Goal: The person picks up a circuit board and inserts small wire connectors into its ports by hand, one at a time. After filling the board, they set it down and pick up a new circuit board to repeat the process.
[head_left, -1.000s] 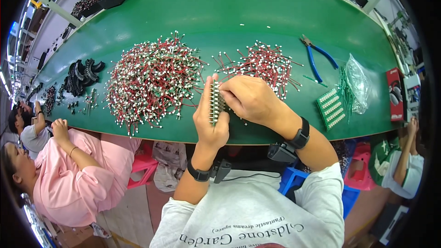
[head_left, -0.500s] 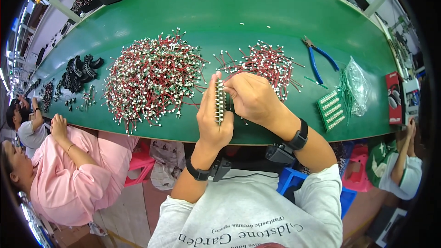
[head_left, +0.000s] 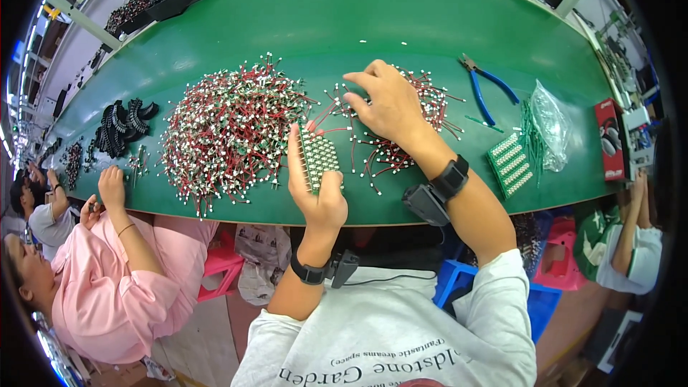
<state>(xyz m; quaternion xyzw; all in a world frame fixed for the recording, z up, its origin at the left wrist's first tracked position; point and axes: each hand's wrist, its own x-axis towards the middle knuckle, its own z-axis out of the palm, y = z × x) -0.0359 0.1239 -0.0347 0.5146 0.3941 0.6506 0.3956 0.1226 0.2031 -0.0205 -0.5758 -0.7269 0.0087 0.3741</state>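
Above the tabletop's [head_left: 376, 209] near edge, the left hand [head_left: 319, 202] grips a green board [head_left: 320, 161] with small white parts. The right hand [head_left: 390, 104], thumb and fingers apart, hovers over a pile of red wires [head_left: 438, 100]. Farther, a black tray [head_left: 170, 6] holds heaped small pieces.

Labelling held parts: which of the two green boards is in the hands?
The left-hand board, gripped by the left hand; the other board lies on the table farther right, near the clear plastic bag.
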